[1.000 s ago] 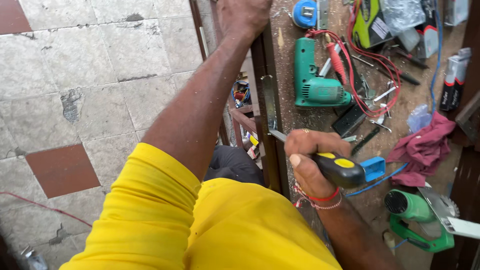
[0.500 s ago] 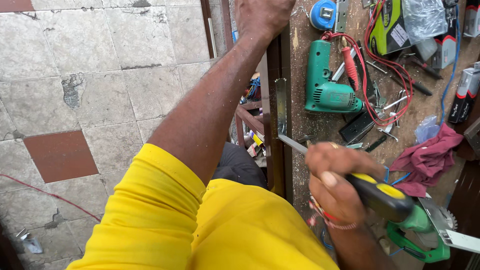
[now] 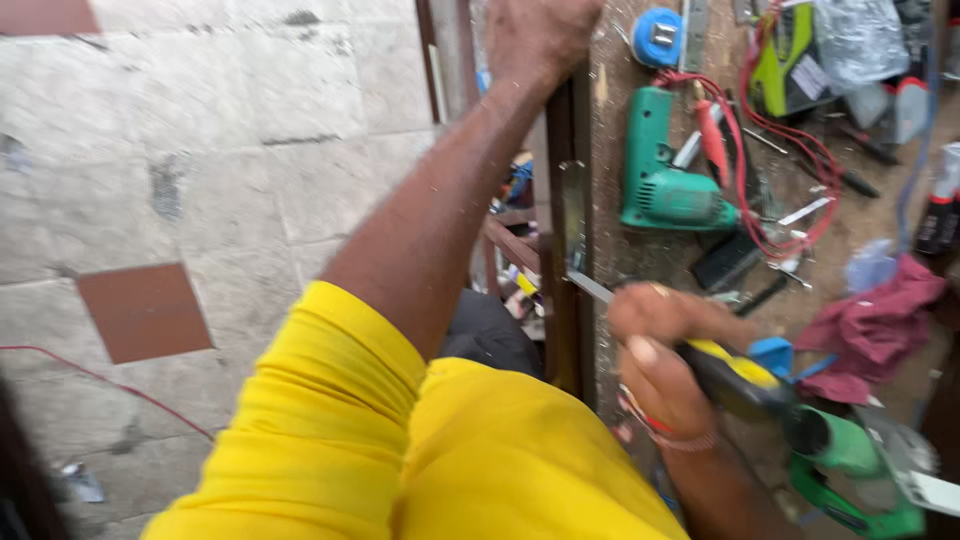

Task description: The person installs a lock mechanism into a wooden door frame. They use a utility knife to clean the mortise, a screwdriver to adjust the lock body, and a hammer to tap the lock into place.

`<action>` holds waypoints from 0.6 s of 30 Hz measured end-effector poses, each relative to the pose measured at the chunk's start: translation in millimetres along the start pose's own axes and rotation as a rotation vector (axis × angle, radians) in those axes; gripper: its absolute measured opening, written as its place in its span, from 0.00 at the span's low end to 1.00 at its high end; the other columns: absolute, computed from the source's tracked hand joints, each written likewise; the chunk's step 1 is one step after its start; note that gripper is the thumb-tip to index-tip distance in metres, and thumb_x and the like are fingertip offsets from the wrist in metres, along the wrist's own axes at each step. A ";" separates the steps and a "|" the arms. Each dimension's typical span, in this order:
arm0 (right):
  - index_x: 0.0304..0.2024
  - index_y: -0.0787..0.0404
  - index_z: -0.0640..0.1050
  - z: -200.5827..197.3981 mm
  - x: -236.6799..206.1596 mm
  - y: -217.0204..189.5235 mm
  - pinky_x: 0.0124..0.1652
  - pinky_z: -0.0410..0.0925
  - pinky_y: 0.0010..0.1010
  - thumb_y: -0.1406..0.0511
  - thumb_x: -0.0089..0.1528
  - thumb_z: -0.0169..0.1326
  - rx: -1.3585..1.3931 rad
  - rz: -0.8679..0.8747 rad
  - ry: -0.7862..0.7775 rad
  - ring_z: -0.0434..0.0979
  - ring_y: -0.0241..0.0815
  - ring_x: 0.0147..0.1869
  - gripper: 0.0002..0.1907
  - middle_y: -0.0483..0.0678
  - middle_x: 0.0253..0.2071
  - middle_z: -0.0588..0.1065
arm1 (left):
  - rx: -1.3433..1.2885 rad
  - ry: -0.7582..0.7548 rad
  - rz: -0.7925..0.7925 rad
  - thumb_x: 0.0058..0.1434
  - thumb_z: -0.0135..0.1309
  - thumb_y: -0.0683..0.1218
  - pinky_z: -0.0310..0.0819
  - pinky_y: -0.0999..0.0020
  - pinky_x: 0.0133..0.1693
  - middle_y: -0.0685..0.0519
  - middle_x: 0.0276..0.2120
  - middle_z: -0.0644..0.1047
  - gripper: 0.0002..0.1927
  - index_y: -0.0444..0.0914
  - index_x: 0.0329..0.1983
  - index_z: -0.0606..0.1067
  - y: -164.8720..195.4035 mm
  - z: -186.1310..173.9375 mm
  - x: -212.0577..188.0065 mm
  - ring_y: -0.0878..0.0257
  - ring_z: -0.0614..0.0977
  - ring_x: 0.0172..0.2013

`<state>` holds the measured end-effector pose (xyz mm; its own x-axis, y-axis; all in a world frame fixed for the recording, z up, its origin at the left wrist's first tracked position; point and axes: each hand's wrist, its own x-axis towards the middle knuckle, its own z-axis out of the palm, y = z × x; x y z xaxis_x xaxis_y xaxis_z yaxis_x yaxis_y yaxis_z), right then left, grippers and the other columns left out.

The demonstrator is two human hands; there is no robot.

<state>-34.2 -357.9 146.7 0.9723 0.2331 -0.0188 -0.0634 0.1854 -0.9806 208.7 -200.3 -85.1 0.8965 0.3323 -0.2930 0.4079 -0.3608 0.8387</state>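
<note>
The left hand (image 3: 540, 35) is still gripping the dark wooden frame (image 3: 562, 210) with fingers curled, its top cropped, while the right hand (image 3: 665, 365), blurred, has lowered, fingers wrapped around the screwdriver (image 3: 700, 355) beside the hinge (image 3: 573, 215).

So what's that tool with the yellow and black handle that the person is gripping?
It looks like a screwdriver. Its thick handle is black with yellow patches, probably plastic or rubber, and the right hand is wrapped around it, thumb along the top. A slim, bare metal shaft sticks out of the fist and slants up to the left. Its tip reaches a small metal plate on the edge of the dark wooden frame; the picture is too blurred to show whether it sits in a screw.
</note>
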 end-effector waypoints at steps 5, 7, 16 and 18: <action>0.24 0.62 0.63 12.1 11.4 -9.0 0.28 0.54 0.30 0.69 0.56 0.53 -0.090 -0.048 -0.046 0.57 0.36 0.22 0.12 0.44 0.18 0.60 | 0.091 0.193 0.086 0.54 0.54 0.70 0.81 0.59 0.28 0.48 0.23 0.81 0.31 0.37 0.33 0.82 -2.7 1.5 2.6 0.60 0.83 0.23; 0.25 0.62 0.63 14.1 12.6 -12.7 0.29 0.54 0.31 0.70 0.56 0.53 -0.107 -0.037 -0.072 0.57 0.37 0.23 0.11 0.44 0.19 0.61 | 0.088 0.101 0.028 0.57 0.51 0.65 0.82 0.59 0.33 0.48 0.24 0.83 0.26 0.39 0.32 0.83 -2.9 0.1 1.4 0.59 0.85 0.26; 0.25 0.63 0.64 1.1 1.9 7.2 0.30 0.53 0.29 0.72 0.55 0.53 0.015 -0.056 -0.006 0.56 0.35 0.26 0.11 0.43 0.22 0.59 | 0.142 0.135 0.088 0.58 0.52 0.63 0.82 0.54 0.40 0.43 0.29 0.83 0.24 0.39 0.34 0.84 -1.7 -4.5 -1.8 0.52 0.86 0.33; 0.25 0.62 0.63 2.3 4.7 3.9 0.29 0.52 0.28 0.72 0.55 0.54 0.031 -0.062 -0.026 0.56 0.34 0.25 0.11 0.42 0.21 0.59 | 0.151 0.149 0.066 0.58 0.52 0.63 0.82 0.55 0.39 0.44 0.29 0.83 0.24 0.39 0.34 0.84 -0.8 -5.1 -1.0 0.53 0.86 0.33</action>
<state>-30.4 -353.9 143.2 0.9684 0.2450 0.0476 -0.0104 0.2301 -0.9731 206.7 -196.0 -83.2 0.8915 0.4242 -0.1592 0.3800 -0.5087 0.7726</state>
